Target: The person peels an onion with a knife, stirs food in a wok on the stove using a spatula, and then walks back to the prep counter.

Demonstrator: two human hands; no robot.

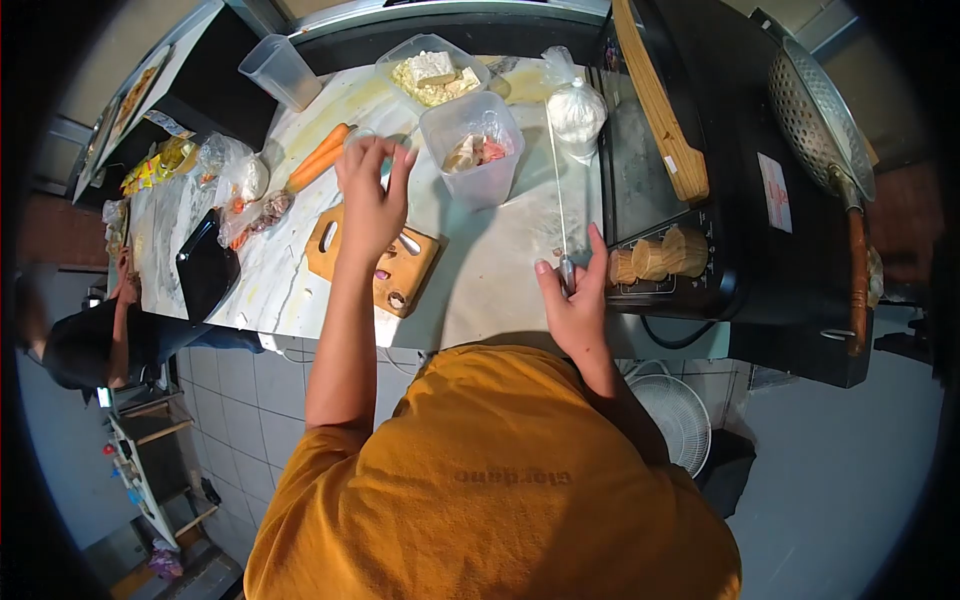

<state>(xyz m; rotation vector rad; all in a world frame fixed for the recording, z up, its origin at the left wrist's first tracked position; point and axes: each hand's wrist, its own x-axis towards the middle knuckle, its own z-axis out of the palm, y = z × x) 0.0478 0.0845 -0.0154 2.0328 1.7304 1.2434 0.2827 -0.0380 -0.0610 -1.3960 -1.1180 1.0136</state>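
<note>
My left hand [373, 205] is raised over the far part of a wooden cutting board [425, 248], its fingers bent and gathered; whatever lies between them is too small to make out. Small pieces lie on the board. With my right hand [580, 305] I hold a knife [559, 190] by its handle near the oven, the long thin blade pointing away from me. A clear plastic container [478, 190] with pinkish and pale pieces stands between my hands, beyond them. Behind it is another container [397, 92] with white blocks and crumbs. Carrots [318, 158] lie left of my left hand.
A black oven [735, 130] with wooden knobs stands at the right, a metal strainer [822, 125] on top. A bag of white powder [577, 112] sits beside it. Plastic bags [240, 180] and a black tray [208, 268] lie left. Another person [85, 340] is at far left.
</note>
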